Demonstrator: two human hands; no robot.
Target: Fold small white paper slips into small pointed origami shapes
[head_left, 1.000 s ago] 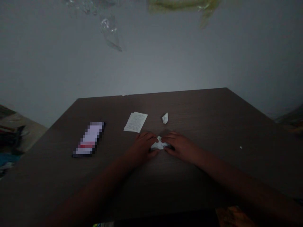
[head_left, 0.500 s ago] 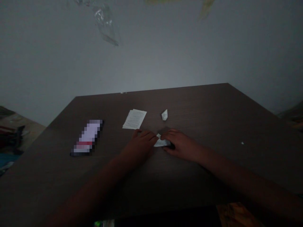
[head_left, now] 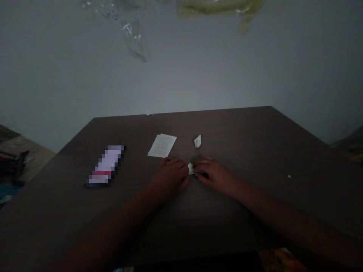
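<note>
A small piece of folded paper (head_left: 190,169) lies low over the dark table between my two hands, mostly covered by fingers. My left hand (head_left: 172,175) is closed on its left side, thumb toward me. From the right, my right hand (head_left: 213,173) pinches the paper's other side between thumb and fingers. Beyond the hands sits a small folded paper shape (head_left: 197,141) with a pointed top. Up and to the left of my left hand, a stack of printed paper sheets (head_left: 162,145) rests flat.
A phone (head_left: 106,166) with a blurred screen lies at left on the brown table (head_left: 241,128). A tiny white scrap (head_left: 289,176) is at the right. Behind the table rises a pale wall (head_left: 210,68) with clear plastic (head_left: 134,39) on it.
The paper between my hands shows less of its surface; my right thumb has closed in toward it. The view has tilted up slightly, showing more of the wall.
</note>
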